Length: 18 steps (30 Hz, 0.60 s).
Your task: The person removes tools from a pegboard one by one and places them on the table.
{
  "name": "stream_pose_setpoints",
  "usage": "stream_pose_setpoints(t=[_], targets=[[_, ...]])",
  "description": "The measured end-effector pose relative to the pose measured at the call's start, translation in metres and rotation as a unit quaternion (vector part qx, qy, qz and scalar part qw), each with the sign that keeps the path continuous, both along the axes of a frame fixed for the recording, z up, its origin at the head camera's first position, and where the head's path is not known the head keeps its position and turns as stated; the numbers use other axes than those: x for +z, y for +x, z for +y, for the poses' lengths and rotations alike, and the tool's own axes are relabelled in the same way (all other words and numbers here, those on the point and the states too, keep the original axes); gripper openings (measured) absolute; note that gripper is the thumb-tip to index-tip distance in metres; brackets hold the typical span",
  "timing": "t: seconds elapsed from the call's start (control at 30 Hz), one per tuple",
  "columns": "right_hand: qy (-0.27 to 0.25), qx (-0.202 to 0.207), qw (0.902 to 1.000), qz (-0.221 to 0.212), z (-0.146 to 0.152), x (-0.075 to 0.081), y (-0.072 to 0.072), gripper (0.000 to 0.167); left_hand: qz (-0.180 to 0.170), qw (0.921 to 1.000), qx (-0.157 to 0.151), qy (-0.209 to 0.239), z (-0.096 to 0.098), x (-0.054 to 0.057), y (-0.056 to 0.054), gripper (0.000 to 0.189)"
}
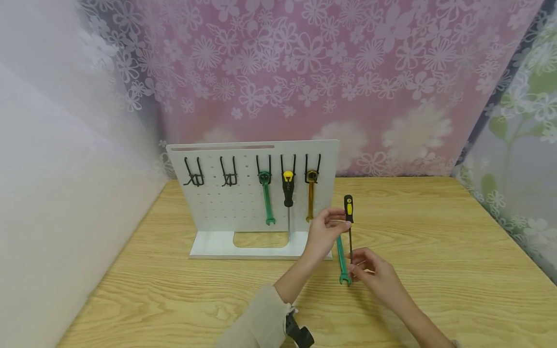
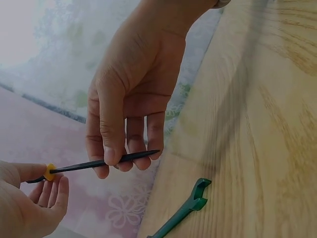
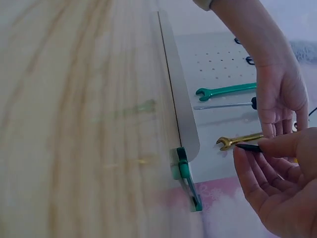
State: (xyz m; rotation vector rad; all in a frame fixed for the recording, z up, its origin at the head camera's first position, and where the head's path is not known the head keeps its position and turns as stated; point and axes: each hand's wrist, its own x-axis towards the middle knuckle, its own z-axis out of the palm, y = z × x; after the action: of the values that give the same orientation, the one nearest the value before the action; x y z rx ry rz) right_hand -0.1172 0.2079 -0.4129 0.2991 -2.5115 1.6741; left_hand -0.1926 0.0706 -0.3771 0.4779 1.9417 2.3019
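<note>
Upright beside the pegboard is a screwdriver (image 1: 349,210) with a black and yellow handle and a dark, thin shaft. My left hand (image 1: 324,234) pinches it at the lower end of the handle, by the yellow collar (image 2: 49,172). Lower down, my right hand (image 1: 379,279) pinches the shaft near its pointed tip (image 2: 148,154) between thumb and fingers. A green open-ended wrench (image 1: 342,263) lies on the table close by the right fingertips, its upper end hidden behind the left hand in the head view.
A white pegboard stand (image 1: 235,208) carries a green wrench (image 1: 267,203), a black and yellow screwdriver (image 1: 288,191) and a gold wrench (image 1: 311,198) on hooks. Two more black hooks (image 1: 194,176) are at its left. Behind the wooden table (image 1: 152,290) hangs a flowered curtain (image 1: 283,72).
</note>
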Motion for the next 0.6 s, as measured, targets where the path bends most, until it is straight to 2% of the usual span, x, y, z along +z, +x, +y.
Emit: stream_pose_setpoints(t=[0.13,0.3,0.43,0.6], targets=[[0.006,-0.011,0.9999,-0.007,0.005,-0.005,-0.004,0.021,-0.009,0.9999,0.006,0.011,0.007,-0.01,-0.006,0.024],[0.006,-0.038,0.9986,-0.037,0.011,-0.015,-0.008,0.022,-0.034,0.9989,0.028,0.018,0.02,-0.021,-0.011,0.022],[0.014,-0.055,0.9973,-0.047,0.014,-0.023,-0.011,0.021,-0.042,0.9981,0.045,0.001,0.026,-0.029,-0.014,0.021],[0.033,-0.067,0.9965,-0.037,0.015,-0.027,-0.011,0.019,-0.038,0.9973,0.054,-0.032,0.029,-0.038,-0.019,0.021]])
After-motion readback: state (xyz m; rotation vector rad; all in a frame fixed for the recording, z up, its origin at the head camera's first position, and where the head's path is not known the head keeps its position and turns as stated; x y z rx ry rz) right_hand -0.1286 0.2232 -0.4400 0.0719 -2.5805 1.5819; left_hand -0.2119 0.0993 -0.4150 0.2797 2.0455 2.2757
